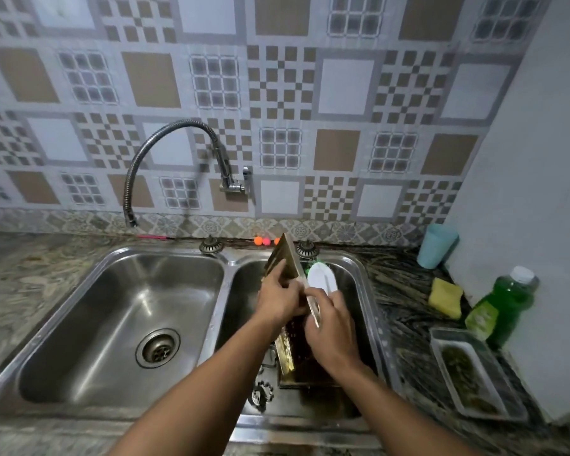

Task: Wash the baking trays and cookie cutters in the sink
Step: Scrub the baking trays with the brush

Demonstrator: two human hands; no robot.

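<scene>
Gold-tone metal baking tray (pixel 285 263) is clamped in the L hand (pixel 277 299), fingers curled round its upper part. It stands on edge in the basin at centre-right of frame. R hand (pixel 329 330) grips a white scrub brush (pixel 321 276), green bristles against the tray's right-facing side.

Tray's long axis runs from frame centre up toward the wall, away from the person. The brush sits just past the R knuckles, so strokes prob. go along that axis w/ the L hand bracing.

Below the hands a second tray (pixel 313 376) seems to lie flat in the same basin. A frilled cookie cutter (pixel 262 393) rests by its lower-left corner. Both likely not yet washed.

Sink (pixel 227 263) is stainless, two basins. Flexible tap (pixel 165 143) curves off to frame left, no water seen. At frame right, on the dark stone counter (pixel 402 291): sponge (pixel 445 297), green soap bottle (pixel 504 311), blue cup (pixel 436 246).
</scene>
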